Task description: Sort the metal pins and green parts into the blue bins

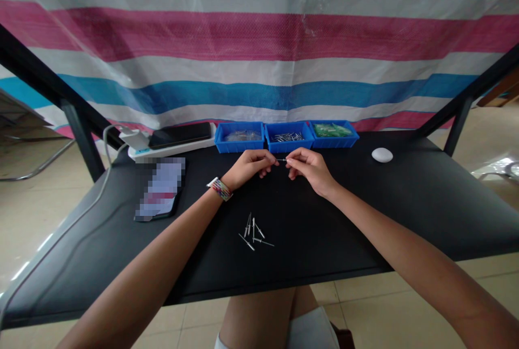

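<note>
My left hand (254,165) and my right hand (310,169) meet in front of the blue bins. Between their fingertips is a thin metal rivet (282,160), pinched at both ends. Just behind them, the middle blue bin (289,147) contains many loose metal rivets. Clear plastic packs lie in the left blue bin (240,146), and green packs fill the right blue bin (334,143). Nearer me, several silvery rivets (253,234) are scattered in a small pile on the black table (316,235).
At the left, a phone (162,189) lies on the table. Behind it a white power strip (174,149) carries a black phone (180,134) and a plugged-in charger with a cable. A white mouse (381,155) sits at the right. Striped sheeting (284,35) hangs behind.
</note>
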Motion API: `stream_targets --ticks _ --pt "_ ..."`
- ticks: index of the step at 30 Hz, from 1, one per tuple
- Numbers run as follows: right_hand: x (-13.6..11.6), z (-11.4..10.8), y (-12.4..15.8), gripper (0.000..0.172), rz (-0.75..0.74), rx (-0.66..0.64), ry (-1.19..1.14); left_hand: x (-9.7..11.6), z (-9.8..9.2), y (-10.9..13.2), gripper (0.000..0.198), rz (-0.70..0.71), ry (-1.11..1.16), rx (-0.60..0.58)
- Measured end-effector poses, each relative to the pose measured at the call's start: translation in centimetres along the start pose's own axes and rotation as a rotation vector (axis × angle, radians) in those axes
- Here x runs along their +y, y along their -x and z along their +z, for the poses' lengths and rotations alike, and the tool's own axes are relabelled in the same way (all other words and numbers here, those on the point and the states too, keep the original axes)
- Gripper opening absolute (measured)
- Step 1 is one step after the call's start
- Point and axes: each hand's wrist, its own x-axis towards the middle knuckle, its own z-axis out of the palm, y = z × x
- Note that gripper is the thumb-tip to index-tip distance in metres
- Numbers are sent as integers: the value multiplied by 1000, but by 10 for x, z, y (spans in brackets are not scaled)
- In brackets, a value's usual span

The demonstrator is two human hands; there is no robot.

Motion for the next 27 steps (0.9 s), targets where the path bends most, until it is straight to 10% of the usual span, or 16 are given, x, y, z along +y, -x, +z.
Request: stream_targets --ticks 27 --pt "0 -1 -1 34 33 54 -15 -2 0 -1 33 28 18 20"
